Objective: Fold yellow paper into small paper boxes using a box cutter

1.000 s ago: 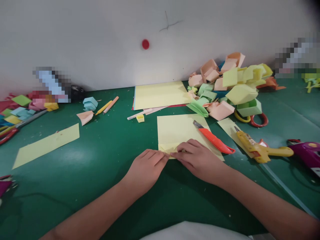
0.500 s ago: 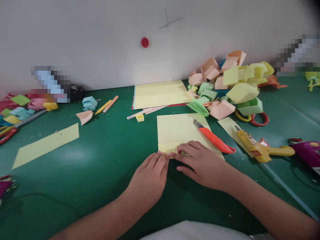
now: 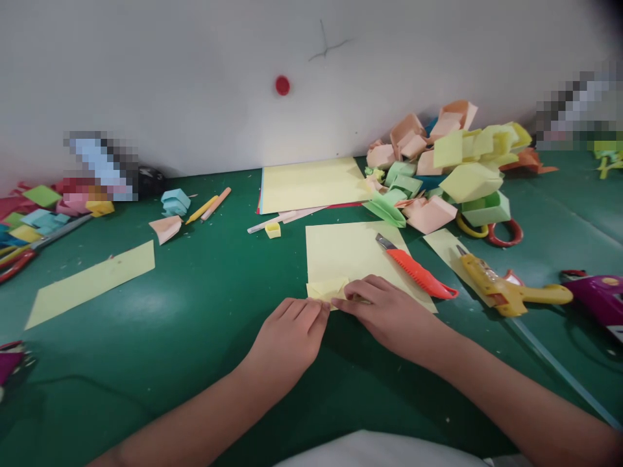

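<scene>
A small folded piece of yellow paper [image 3: 327, 288] lies on the near edge of a larger yellow sheet [image 3: 348, 250] on the green table [image 3: 204, 311]. My right hand [image 3: 384, 311] rests on it with fingers pressed down flat on the fold. My left hand [image 3: 289, 337] lies beside it, fingertips together and touching the folded piece's near left corner. Just right of my right hand an orange utility knife [image 3: 416, 272] sits on the sheet.
A yellow glue gun [image 3: 506, 288] and a purple tool [image 3: 596, 298] lie to the right. A heap of folded paper shapes [image 3: 448, 172] and scissors [image 3: 491, 230] sit at back right. More yellow sheets [image 3: 311, 185], pens [image 3: 209, 204], a yellow strip [image 3: 90, 282] and paper scraps lie left.
My left hand drew back toward me then came forward again to the folded piece. The folded piece has shifted slightly under my right fingers.
</scene>
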### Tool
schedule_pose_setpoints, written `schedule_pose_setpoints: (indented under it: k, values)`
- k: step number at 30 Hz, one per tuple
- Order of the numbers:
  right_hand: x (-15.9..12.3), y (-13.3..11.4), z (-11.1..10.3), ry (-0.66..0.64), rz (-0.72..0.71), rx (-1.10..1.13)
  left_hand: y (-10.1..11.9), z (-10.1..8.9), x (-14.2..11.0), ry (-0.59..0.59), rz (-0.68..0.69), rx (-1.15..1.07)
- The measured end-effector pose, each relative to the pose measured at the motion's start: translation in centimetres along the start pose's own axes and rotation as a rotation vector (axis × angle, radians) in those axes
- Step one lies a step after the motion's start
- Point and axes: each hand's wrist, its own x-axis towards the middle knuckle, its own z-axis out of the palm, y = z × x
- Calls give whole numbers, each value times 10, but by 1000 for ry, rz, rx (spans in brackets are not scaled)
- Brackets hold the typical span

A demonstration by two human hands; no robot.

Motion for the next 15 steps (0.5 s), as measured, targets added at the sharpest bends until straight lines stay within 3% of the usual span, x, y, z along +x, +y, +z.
schedule_pose_setpoints:
  k: [8,15]
  values:
    - [0,0,2,69,37,45,-1,3,-3,-45,-17,-36]
    - [-1,-2,3,81,71,70,-5,6,-4,-91,-147,-186]
